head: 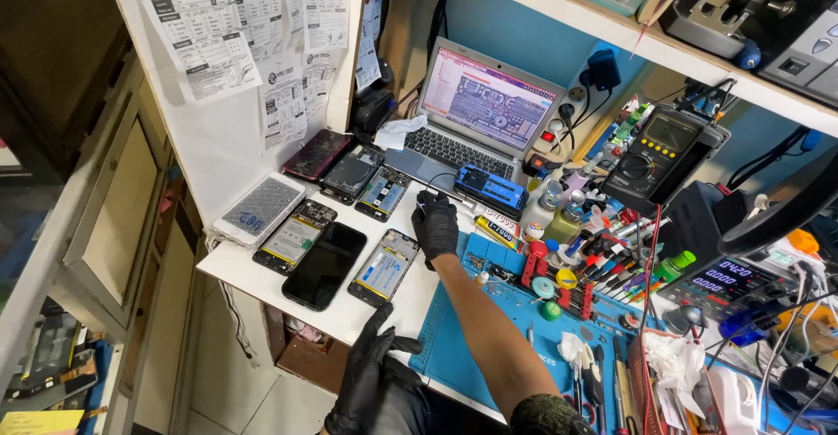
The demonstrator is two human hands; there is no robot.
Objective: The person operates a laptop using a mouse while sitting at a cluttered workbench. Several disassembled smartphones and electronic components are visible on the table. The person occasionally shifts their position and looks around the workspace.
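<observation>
My right hand [435, 226], in a black glove, reaches across the white bench top [253, 269]. Its fingertips are at a thin dark tool or wire [441, 194] just in front of a blue flat device [479, 187]; whether it grips that is unclear. An opened phone with a pale battery [383, 267] lies just left of this hand. My left hand [371, 374], also gloved, hangs with fingers spread below the bench's front edge and holds nothing. A black phone [324, 265] lies face up near the front edge.
Several more opened phones [295, 235] lie in rows toward the wall. An open laptop [478, 108] stands at the back. A blue work mat [489, 321] carries screwdrivers and small bottles [602, 265]. A multimeter [661, 151] and a power supply [724, 282] stand at the right.
</observation>
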